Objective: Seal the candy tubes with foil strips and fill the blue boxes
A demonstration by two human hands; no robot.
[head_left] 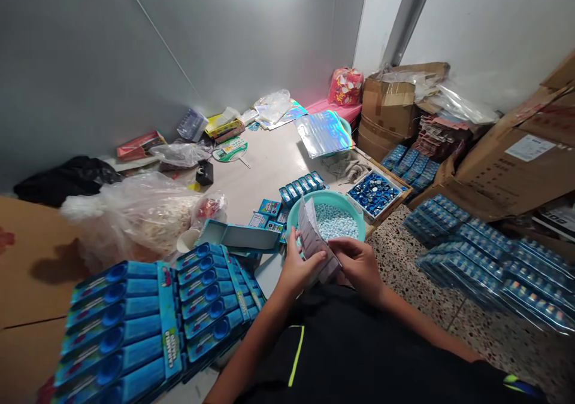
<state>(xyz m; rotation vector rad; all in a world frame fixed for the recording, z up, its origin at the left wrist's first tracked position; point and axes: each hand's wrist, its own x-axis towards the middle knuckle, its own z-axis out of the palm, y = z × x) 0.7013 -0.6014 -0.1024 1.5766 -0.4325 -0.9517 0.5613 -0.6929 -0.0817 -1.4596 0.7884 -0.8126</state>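
Observation:
My left hand (302, 267) is closed on a stack of pale printed paper sheets (313, 227), with the thumb pressed flat across it. From the other side, my right hand (360, 265) pinches the right edge of the same sheets. The stack stands tilted and slightly bent between both hands. Just behind it sits a turquoise basin (360, 215) holding many small light-blue pellets (336, 221), partly hidden by the paper. Left of the basin, an open blue box (245, 236) lies near several small blue packs (268, 207).
Large stacks of blue packages (144, 314) stand at front left. Behind the basin's right side is a tray of blue pieces (375, 191). A holographic sheet (323, 133) lies farther back. Cardboard boxes (507, 170) and clear packs (485, 272) occupy the right. A plastic bag (130, 212) is left.

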